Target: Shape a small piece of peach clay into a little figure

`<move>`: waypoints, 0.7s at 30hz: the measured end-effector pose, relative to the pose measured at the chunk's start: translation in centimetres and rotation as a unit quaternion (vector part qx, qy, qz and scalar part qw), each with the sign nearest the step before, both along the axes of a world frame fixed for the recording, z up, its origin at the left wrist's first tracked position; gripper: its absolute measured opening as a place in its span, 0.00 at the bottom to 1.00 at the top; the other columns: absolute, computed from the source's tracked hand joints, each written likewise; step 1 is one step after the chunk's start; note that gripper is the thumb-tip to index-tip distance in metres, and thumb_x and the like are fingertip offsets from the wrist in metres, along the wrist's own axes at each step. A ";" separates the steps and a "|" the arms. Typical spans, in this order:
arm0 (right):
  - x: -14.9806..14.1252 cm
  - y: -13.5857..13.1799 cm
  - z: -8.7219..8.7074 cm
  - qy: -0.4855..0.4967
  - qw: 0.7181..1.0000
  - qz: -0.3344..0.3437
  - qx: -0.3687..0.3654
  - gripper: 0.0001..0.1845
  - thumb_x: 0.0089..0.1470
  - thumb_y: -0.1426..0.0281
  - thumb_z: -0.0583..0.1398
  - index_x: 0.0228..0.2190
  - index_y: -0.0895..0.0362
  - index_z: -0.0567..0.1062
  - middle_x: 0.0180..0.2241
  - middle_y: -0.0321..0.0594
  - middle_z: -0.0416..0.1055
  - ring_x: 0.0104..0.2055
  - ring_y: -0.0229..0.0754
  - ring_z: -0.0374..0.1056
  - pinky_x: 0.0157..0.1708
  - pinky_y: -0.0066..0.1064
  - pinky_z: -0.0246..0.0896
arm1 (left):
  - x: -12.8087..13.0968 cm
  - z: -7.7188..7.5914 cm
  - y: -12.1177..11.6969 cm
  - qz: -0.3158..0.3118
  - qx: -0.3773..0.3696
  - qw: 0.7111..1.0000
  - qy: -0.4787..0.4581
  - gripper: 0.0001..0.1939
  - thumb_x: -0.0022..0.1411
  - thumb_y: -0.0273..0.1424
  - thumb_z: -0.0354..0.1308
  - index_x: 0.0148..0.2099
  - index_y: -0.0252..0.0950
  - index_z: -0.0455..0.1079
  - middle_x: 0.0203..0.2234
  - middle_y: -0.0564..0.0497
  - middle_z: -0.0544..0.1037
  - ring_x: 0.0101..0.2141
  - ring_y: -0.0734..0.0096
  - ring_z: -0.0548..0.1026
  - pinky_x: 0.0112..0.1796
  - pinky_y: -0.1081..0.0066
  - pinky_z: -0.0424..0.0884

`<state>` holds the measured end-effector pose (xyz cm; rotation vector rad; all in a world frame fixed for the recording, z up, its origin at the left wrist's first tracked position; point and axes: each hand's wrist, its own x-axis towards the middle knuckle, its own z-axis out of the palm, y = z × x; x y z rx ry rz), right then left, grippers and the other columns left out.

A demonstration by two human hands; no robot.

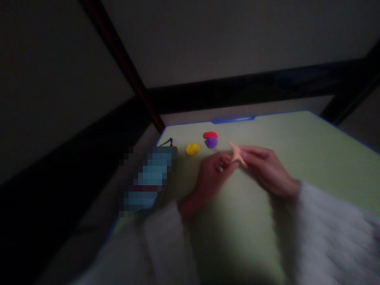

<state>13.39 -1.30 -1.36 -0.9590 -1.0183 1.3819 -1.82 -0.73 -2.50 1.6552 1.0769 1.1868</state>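
Both hands meet over the middle of the table around an orange-pink star-shaped piece of modelling clay (pixel 236 153). My left hand (pixel 212 174) has its fingers curled, with thumb and fingertips closed on the star's left and lower side. From the right, my right hand (pixel 265 166) pinches the star between thumb and fingers. Parts of the star are hidden by the fingertips. Beyond my left hand lie a yellow lump of clay (pixel 192 149), a purple lump (pixel 211 142) and a red lump (pixel 210 135); the purple one appears to touch the red.
The pale green table (pixel 311 158) has a blue edge and a blue handle-like strip (pixel 234 119) at its far side. A blurred-out bluish object (pixel 151 174) lies along the left edge. A wall with a dark band (pixel 252 85) stands behind.
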 end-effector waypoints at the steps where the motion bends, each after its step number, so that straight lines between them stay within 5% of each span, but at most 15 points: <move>1: -0.1 0.0 0.1 -0.014 1.000 0.000 0.003 0.12 0.39 0.66 0.68 0.31 0.55 0.80 0.25 0.37 0.75 0.29 0.38 0.67 0.33 0.32 0.62 | 0.0 0.0 -0.1 0.013 0.017 1.000 0.016 0.07 0.51 0.33 0.60 0.31 0.34 0.69 0.23 0.54 0.71 0.24 0.79 0.67 0.24 0.78 0.62; 11: -0.5 -0.5 0.8 -0.122 0.991 -0.023 0.040 0.12 0.41 0.64 0.67 0.31 0.56 0.80 0.23 0.37 0.74 0.26 0.37 0.65 0.28 0.31 0.61 | -0.5 0.5 -0.7 0.047 0.164 0.975 0.143 0.08 0.57 0.32 0.55 0.27 0.35 0.70 0.22 0.53 0.70 0.25 0.76 0.66 0.27 0.76 0.61; 21: -0.4 -0.2 0.6 -0.119 0.991 -0.024 0.063 0.14 0.42 0.62 0.66 0.32 0.56 0.80 0.28 0.39 0.76 0.32 0.40 0.68 0.32 0.32 0.63 | 0.1 0.3 -0.1 0.021 0.026 0.999 -0.016 0.05 0.52 0.31 0.59 0.28 0.33 0.70 0.23 0.54 0.73 0.24 0.78 0.68 0.25 0.78 0.63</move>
